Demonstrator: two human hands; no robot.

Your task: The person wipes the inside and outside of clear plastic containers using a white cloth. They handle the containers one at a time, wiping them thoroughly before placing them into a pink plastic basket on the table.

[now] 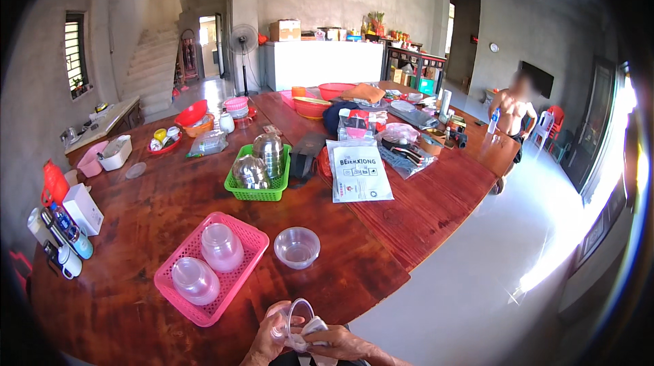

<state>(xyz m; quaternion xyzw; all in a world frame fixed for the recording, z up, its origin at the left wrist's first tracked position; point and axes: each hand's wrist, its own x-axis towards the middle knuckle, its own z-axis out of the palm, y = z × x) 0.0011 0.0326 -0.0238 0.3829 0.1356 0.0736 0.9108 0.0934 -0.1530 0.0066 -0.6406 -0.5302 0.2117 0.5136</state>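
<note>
At the near edge of the table my left hand (267, 337) grips a see-through plastic bowl (297, 309), tilted on its side. My right hand (340, 343) presses a white cloth (315, 326) against the bowl. Just beyond, another see-through bowl (297, 249) stands upright on the wooden table (354, 250). To its left lies a pink plastic basket (257, 242), holding two upside-down stacks of such bowls, a far stack (223, 247) and a near stack (195, 281). Farther back, a green basket (256, 193) contains shiny metal bowls (251, 172) in two stacks.
A white plastic mailer bag (362, 172) lies right of the green basket, before a cluttered pile of bags and basins. Bottles (76, 240) and a white box (83, 209) stand at the left edge. A person (512, 110) is beyond the table's far right corner.
</note>
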